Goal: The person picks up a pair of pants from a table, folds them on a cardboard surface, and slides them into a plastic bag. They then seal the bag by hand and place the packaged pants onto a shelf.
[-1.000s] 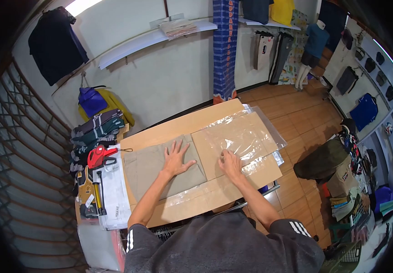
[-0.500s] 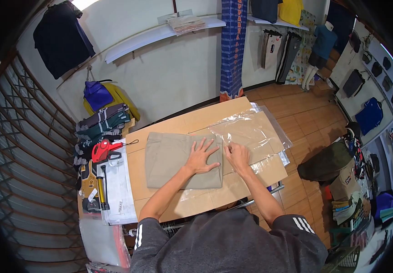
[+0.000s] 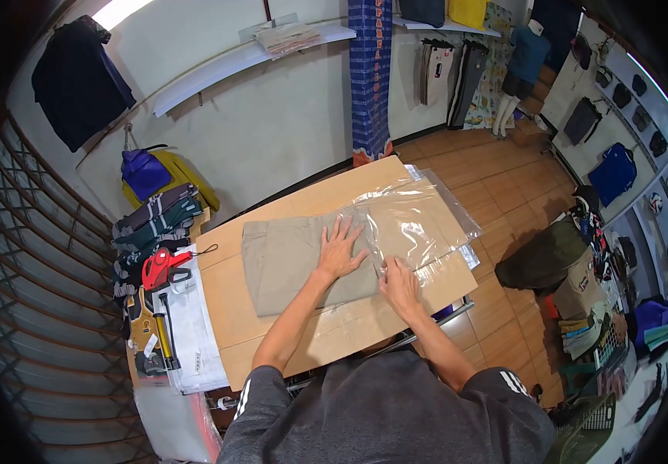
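A folded khaki garment (image 3: 284, 259), likely trousers, lies flat on a cardboard sheet (image 3: 245, 352). My left hand (image 3: 340, 251) rests on its right half, palm down with the fingers spread. A clear plastic bag (image 3: 411, 220) reaches from the garment's right end across the cardboard, wrinkled and shiny. Close to the garment's lower right corner, my right hand (image 3: 400, 288) has its fingers curled in a pinch on the plastic. How far the plastic covers the garment is hard to make out.
Left of the cardboard are a red tape dispenser (image 3: 165, 267), a yellow-and-black hand pump (image 3: 165, 332) and stacked folded clothes (image 3: 156, 220). More clear plastic (image 3: 458, 213) overhangs the right table edge. Clothes (image 3: 581, 298) are piled at right; a metal lattice gate (image 3: 48, 294) stands at left.
The whole view has shifted slightly. My right hand has slid toward me along the plastic by the garment's right end. My left hand stays spread on the garment.
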`<state>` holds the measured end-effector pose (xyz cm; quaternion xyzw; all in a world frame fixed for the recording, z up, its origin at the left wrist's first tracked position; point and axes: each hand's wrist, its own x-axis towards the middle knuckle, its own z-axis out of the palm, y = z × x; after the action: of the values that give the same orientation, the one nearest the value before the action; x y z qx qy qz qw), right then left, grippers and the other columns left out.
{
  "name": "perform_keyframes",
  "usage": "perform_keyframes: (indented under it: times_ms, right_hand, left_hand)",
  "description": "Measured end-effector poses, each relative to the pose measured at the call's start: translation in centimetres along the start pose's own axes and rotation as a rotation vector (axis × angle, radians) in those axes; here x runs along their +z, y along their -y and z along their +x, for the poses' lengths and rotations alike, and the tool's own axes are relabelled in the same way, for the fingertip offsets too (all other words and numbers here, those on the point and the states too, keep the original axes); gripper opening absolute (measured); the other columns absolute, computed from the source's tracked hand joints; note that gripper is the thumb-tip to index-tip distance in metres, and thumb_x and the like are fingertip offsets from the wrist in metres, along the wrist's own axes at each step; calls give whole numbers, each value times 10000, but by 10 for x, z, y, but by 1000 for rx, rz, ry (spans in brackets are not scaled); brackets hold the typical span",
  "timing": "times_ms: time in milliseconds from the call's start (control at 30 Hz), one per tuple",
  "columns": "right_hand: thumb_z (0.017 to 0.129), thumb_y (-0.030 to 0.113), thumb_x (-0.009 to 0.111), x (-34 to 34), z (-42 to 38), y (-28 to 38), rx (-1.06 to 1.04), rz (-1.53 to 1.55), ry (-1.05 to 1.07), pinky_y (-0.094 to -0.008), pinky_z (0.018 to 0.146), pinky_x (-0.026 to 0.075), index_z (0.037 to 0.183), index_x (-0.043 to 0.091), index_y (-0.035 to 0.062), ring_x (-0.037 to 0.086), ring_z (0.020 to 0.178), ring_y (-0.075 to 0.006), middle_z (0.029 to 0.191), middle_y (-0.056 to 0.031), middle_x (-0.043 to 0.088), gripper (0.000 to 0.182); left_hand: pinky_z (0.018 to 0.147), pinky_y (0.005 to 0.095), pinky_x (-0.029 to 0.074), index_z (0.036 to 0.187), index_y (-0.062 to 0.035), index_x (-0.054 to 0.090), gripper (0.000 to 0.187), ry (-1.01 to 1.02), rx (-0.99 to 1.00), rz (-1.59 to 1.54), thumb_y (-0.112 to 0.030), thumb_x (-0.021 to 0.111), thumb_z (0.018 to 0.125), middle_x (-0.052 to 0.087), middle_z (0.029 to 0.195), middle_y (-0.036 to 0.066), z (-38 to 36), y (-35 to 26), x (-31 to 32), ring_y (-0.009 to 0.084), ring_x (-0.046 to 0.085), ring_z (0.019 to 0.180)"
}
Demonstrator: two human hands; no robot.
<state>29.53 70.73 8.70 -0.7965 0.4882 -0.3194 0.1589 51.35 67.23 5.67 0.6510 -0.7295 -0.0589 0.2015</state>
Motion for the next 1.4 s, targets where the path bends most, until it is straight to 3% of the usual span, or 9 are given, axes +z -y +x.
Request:
perform_keyframes:
  times_ms: [200,367,667,867,967,1067,1133,1233,1400]
  right_hand:
    - [824,159,748,-3,-21,-4,206,-61,135,-553,696,548,1050,623,56,711,768,-446,767,-213,709,278]
    - [822,175,753,-4,-24,-4,177,-86,136,-571,671,542,1031,626,60,708,730,-458,739,-225,702,270]
    - [794,161,784,-7,-18,-4,151,-56,210,-557,714,558,1042,644,55,719,778,-450,774,-212,723,304]
    - [789,176,794,-8,-13,-4,180,-33,200,-544,719,566,998,666,46,725,778,-436,795,-190,737,277]
    - [798,193,792,-7,-17,-2,174,-41,171,-532,705,566,925,692,37,727,762,-420,771,-184,734,225]
    - [822,204,785,-8,-19,3,172,-14,134,-534,694,561,869,711,38,721,755,-427,754,-192,726,188]
    - [838,204,778,-9,-20,6,184,18,124,-532,686,559,858,723,38,718,750,-428,756,-193,727,176]
    - [849,197,768,-7,-20,7,198,57,119,-519,669,558,865,740,32,716,736,-420,768,-183,735,168]
    - [855,186,762,-4,-20,5,215,119,133,-502,651,550,860,735,22,714,726,-413,757,-181,727,166]
  left_hand:
    - [1211,717,183,1580,-278,473,823,90,68,-58,-667,682,885,252,1713,188,-71,-27,-31,492,185,1567]
    - [1200,731,192,1562,-386,483,797,128,107,76,-708,686,862,247,1716,154,-98,-32,-36,509,195,1554]
    - [1215,722,150,1573,-390,469,778,60,-16,109,-698,670,887,193,1745,133,-86,-39,-12,513,145,1571]
    - [1218,711,159,1565,-227,490,730,63,-29,-88,-473,702,911,231,1722,197,-78,-54,-22,489,143,1581]
    - [1229,688,158,1523,-135,517,726,14,-55,-623,-367,733,870,300,1683,235,-78,-23,-18,462,199,1575]
    - [1234,662,171,1491,-98,532,725,-130,-164,-708,-348,761,850,370,1637,251,-90,-3,-45,423,268,1558]
    - [1217,683,173,1515,-77,490,758,-199,-321,-182,-361,760,867,336,1639,281,-105,4,-73,486,257,1538]
    - [1197,714,159,1552,-69,430,797,-324,-737,-18,-382,749,892,243,1655,340,-128,15,-76,562,202,1527]
    - [1173,750,149,1576,-60,390,840,-400,-781,-118,-418,744,904,153,1636,424,-144,19,-45,618,150,1517]
